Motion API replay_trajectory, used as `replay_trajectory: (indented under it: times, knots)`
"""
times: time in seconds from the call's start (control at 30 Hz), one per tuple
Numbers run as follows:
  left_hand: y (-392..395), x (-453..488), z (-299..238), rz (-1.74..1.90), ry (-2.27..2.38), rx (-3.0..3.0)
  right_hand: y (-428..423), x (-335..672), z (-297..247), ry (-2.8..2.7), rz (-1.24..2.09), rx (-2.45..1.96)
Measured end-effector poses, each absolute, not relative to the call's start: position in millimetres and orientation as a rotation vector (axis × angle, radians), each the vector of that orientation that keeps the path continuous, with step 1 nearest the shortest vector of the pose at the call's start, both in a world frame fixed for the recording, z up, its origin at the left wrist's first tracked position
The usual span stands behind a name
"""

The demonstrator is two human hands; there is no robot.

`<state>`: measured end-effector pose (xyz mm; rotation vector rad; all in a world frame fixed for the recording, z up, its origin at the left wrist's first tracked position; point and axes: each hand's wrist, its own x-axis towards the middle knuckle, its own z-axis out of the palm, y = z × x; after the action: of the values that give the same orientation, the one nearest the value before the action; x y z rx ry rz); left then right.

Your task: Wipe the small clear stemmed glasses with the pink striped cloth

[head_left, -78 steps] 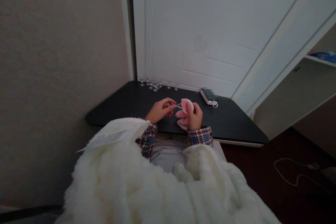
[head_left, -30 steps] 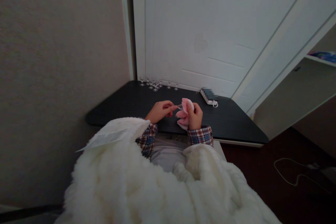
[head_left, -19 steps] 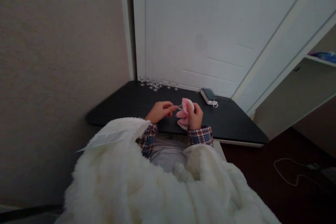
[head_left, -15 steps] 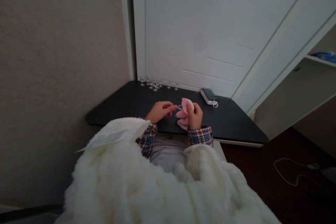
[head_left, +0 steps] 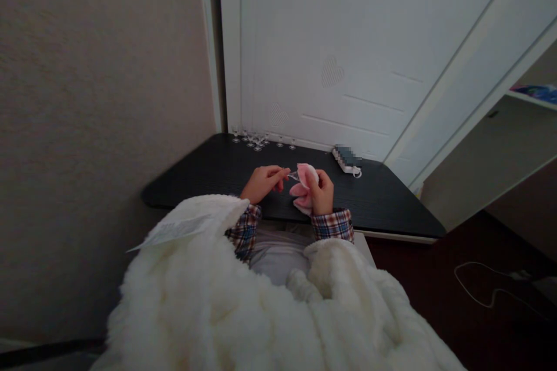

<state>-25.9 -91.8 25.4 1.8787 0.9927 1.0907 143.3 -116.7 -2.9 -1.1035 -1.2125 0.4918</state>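
Note:
My left hand [head_left: 265, 181] pinches one end of a small clear stemmed glass [head_left: 293, 175], held above the near part of the dark tabletop [head_left: 200, 179]. The glass's other end is hidden in a pink and white fluffy cloth [head_left: 302, 190]. My right hand [head_left: 322, 191] is closed on that cloth, which covers the glass end and hangs down in folds. Both hands are close together, with only a short piece of clear glass showing between them.
Several small stemmed glasses [head_left: 257, 143] stand at the table's back left, by the white panel [head_left: 296, 69]. A white-edged device [head_left: 347, 159] with a blurred dark screen lies at the back right. A white cable [head_left: 474, 301] lies on the floor at right.
The cloth's upper fold has shifted slightly left over the glass along with my right hand's fingers. My left fingers have moved a little left and up, still pinching the glass.

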Motion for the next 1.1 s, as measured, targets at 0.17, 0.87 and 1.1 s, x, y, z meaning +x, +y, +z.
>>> replay_trajectory:
  times: [0.17, 0.87, 1.1]
  knots:
    - [-91.3, -25.5, 24.6, 1.096, 0.99, 1.854, -116.1, 143.8, -4.0, -1.225, 0.496, -1.106]
    - [-93.8, -24.4, 25.7, 1.083, 0.99, 1.854, -116.7, 143.5, -2.4, -1.218, 0.511, -1.112]
    - [-94.9, -24.6, 26.7, 1.091, 0.953, 1.849, -115.6, 143.9, -4.6, -1.222, 0.504, -1.111]
